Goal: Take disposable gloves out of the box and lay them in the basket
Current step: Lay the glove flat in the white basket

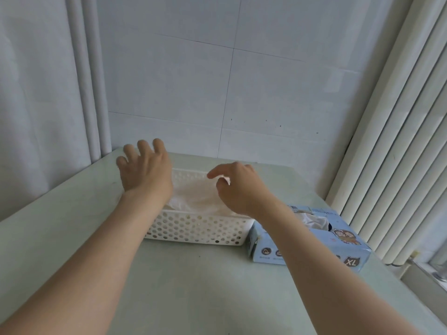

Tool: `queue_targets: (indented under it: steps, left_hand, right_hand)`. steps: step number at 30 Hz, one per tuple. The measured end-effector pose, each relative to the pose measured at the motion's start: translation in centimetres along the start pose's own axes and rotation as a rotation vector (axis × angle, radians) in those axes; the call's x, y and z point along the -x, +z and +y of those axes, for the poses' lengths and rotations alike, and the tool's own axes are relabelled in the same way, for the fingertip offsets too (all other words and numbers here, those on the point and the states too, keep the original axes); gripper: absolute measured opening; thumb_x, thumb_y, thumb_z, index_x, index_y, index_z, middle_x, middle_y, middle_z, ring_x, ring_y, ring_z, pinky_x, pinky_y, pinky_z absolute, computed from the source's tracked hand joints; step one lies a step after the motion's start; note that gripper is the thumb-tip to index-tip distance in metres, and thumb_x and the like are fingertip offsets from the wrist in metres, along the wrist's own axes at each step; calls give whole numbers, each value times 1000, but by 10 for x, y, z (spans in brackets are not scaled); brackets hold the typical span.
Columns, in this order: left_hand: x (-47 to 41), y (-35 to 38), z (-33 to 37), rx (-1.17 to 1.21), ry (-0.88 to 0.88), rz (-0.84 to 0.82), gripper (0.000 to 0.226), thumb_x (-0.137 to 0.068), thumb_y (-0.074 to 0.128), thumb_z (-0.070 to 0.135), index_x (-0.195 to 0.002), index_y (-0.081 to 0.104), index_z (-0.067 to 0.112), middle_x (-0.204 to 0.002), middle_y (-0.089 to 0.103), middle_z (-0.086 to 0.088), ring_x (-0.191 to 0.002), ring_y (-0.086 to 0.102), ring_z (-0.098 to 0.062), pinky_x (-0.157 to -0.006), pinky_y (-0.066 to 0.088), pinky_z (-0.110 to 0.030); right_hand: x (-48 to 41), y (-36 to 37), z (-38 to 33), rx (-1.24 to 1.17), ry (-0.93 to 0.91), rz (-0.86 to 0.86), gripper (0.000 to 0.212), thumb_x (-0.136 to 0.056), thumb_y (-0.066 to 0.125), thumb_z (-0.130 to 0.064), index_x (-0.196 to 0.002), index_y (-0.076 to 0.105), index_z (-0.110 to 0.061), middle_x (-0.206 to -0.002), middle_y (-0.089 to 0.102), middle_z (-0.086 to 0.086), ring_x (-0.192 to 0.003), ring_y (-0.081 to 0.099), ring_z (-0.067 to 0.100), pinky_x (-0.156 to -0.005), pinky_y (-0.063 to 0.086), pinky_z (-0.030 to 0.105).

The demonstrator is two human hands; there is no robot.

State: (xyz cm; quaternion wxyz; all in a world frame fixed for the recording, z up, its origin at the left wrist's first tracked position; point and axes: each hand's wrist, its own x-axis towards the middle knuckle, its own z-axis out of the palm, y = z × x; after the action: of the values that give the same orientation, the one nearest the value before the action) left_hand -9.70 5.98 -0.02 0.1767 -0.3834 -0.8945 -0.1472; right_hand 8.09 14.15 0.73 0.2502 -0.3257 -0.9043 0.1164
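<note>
A white perforated basket [196, 229] stands on the pale green table, holding thin clear disposable gloves [193, 197]. My left hand [145, 168] hovers over the basket's left end, palm down, fingers spread, holding nothing. My right hand [239, 187] is above the basket's right part, thumb and forefinger pinched on the edge of a clear glove. The light blue glove box [307, 240] marked XL lies right of the basket, touching it, with a glove poking out of its top slot. My right forearm crosses over the box.
The table [193, 286] ends at a white tiled wall behind the basket. White curtains hang at the left, and vertical blinds [399, 141] with a window sill stand at the right.
</note>
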Motion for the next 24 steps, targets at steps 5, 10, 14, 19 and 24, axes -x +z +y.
queue_targets:
  steps: [5, 10, 14, 19, 24]
  left_hand:
    - [2, -10, 8, 118, 307, -341, 32, -107, 46, 38, -138, 50, 28, -146, 47, -8, -136, 36, -35, -107, 35, -46]
    - [12, -22, 18, 134, 320, -752, 52, -108, 40, 57, -150, 48, 28, -148, 55, -2, -124, 57, -24, -103, 43, -38]
    - [17, -24, 23, 112, 291, -731, 62, -104, 47, 60, -156, 43, 27, -159, 46, -4, -135, 52, -26, -105, 39, -37]
    - [21, -24, 35, 91, 227, -521, 50, -97, 54, 49, -138, 57, 21, -148, 45, -11, -140, 34, -40, -105, 35, -46]
    - [49, -24, 68, 182, 344, 47, 30, -101, 46, 42, -98, 61, 16, -102, 62, -3, -98, 56, -26, -90, 50, -44]
  right_hand:
    - [14, 1, -4, 81, 47, -306, 54, -102, 35, -17, -155, 47, -19, -141, 60, 11, -119, 59, 29, -98, 52, 40]
    - [8, 4, 2, 94, 124, -388, 58, -97, 38, -12, -153, 48, -24, -140, 51, 7, -96, 60, 19, -70, 48, 26]
    - [5, 11, 3, 97, 145, -394, 36, -97, 34, -13, -111, 66, -8, -108, 62, 15, -89, 62, 28, -75, 54, 39]
    - [22, 10, 20, 13, 30, 97, 37, -102, 41, -13, -125, 70, -18, -123, 71, 5, -116, 60, 25, -103, 49, 43]
    - [51, -14, 60, -76, 138, 328, 47, -90, 42, 12, -110, 73, -18, -106, 67, -2, -98, 60, 11, -91, 52, 27]
